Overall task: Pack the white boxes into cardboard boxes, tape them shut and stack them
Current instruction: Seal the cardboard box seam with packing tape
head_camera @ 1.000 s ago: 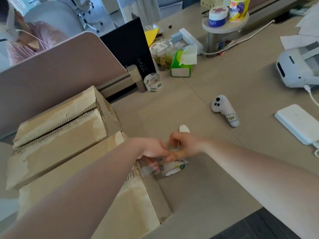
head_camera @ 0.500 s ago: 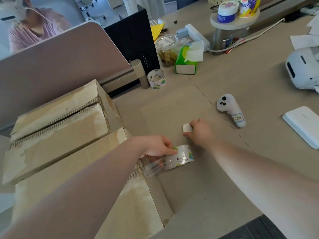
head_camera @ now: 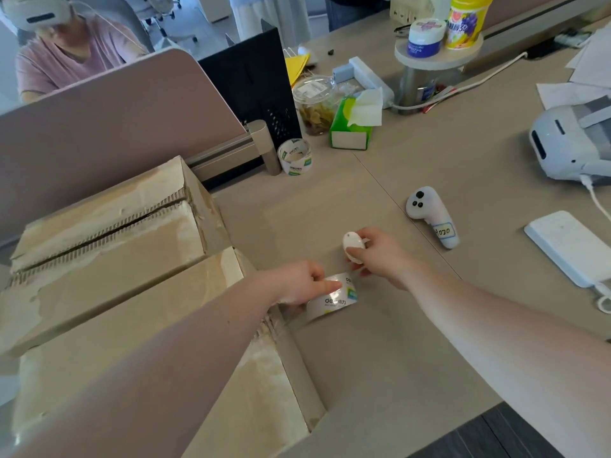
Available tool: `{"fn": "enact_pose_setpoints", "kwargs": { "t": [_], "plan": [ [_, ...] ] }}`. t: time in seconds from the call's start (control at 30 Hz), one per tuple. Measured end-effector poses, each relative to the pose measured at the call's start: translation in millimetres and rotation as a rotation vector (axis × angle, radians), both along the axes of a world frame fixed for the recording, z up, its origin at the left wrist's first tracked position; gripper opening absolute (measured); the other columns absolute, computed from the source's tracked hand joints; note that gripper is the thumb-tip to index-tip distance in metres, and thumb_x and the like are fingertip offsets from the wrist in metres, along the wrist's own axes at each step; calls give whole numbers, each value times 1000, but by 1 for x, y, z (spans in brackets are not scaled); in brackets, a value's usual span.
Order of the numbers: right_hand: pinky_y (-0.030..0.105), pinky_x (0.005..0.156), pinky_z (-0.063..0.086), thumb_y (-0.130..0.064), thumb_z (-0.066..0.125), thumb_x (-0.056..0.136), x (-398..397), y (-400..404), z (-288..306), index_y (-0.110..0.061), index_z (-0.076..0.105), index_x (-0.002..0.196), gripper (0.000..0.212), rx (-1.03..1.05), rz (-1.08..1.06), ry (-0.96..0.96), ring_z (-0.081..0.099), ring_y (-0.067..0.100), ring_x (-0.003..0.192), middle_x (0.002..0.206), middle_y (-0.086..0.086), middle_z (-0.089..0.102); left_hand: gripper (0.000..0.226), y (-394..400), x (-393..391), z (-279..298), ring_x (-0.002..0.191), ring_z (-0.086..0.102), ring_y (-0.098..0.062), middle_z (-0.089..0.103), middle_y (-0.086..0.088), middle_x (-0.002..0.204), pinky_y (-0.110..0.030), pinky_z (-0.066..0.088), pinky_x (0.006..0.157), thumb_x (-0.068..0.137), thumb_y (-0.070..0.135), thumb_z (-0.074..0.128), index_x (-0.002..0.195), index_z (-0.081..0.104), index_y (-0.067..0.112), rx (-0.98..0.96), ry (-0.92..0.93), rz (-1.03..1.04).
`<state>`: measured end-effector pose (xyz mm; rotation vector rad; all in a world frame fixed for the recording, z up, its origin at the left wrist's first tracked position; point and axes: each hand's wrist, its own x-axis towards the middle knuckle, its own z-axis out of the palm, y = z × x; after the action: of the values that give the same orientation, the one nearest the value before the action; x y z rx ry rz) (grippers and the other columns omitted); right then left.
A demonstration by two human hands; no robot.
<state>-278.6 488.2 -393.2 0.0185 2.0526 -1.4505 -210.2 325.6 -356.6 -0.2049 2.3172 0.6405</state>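
Note:
Two worn cardboard boxes lie side by side at the left of the desk: the far box (head_camera: 109, 233) has its flaps closed with a gap along the seam, the near box (head_camera: 132, 319) runs under my left forearm. My left hand (head_camera: 297, 284) grips a roll of clear tape (head_camera: 334, 297) at the near box's right end. A strip of tape seems to stretch from the roll to the box edge. My right hand (head_camera: 377, 256) holds a small white oval object (head_camera: 353, 247) just above the roll. No white boxes are in sight.
A second tape roll (head_camera: 295, 157) stands by the divider post. A white controller (head_camera: 433, 216), a white flat device (head_camera: 572, 247) and a headset (head_camera: 575, 142) lie to the right. A tissue box (head_camera: 352, 128), a jar and a round stand sit at the back. A person sits beyond the divider.
My right hand left the tape roll, reached to the white oval object on the desk and picked it up. My left hand stayed on the roll.

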Motion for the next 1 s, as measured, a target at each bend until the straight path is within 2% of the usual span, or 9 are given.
{"fn": "enact_pose_setpoints", "kwargs": {
  "t": [0.23,0.4,0.47,0.53,0.63,0.7,0.77,0.9,1.0],
  "plan": [
    [26,54,46,-19,48,100,7,14,22,-17,55,107,10,-332,-40,-335,58,18,60,97,16,72,38,-1,-3,2,60,54,-22,48,-4,74,-30,44,65,89,53,57,81,49,16,74,-39,71],
    [28,66,58,-13,54,98,14,26,19,-11,53,106,9,-416,-79,-350,69,23,81,104,16,71,37,1,-1,0,62,55,-22,49,-5,74,-29,47,63,89,50,59,78,50,16,145,-65,87],
    [26,69,49,-20,59,95,12,28,16,-15,54,103,11,-287,-101,-213,62,16,81,95,4,70,36,3,0,0,60,56,-21,51,-5,76,-22,46,53,91,49,58,80,52,15,164,-75,82],
    [22,58,36,-31,63,92,11,32,16,-20,58,104,17,-189,-125,-130,47,9,65,76,-5,57,36,4,0,0,59,58,-20,53,-5,77,-20,43,46,92,48,57,80,52,14,182,-79,78],
    [20,42,28,-36,63,92,13,40,22,-22,59,112,25,-245,-148,-162,35,10,45,56,-2,45,35,5,0,1,54,55,-16,51,-5,74,-19,42,44,92,47,57,83,53,13,191,-76,70],
    [20,43,40,-34,64,91,17,45,30,-19,61,114,28,-279,-109,-192,54,12,48,65,3,64,35,6,0,1,50,52,-13,50,-3,70,-18,41,43,92,47,57,82,54,13,182,-69,52],
    [20,50,52,-35,63,91,20,47,35,-11,64,110,31,-364,-87,-246,69,14,65,91,10,73,36,6,0,1,47,51,-11,50,0,66,-16,39,43,92,48,56,78,53,15,149,-53,8],
    [23,54,57,-19,65,90,24,49,36,-11,57,96,13,-435,-193,-253,70,15,67,91,17,69,37,5,-1,1,50,53,-14,51,0,68,-21,39,49,92,50,55,79,53,16,143,-28,11],
    [27,59,60,0,62,89,30,50,33,-15,52,111,28,-453,-142,-275,71,20,73,96,21,68,37,6,-1,2,51,54,-13,50,0,70,-22,39,49,92,50,55,78,50,16,139,-15,8]
  ]
}}
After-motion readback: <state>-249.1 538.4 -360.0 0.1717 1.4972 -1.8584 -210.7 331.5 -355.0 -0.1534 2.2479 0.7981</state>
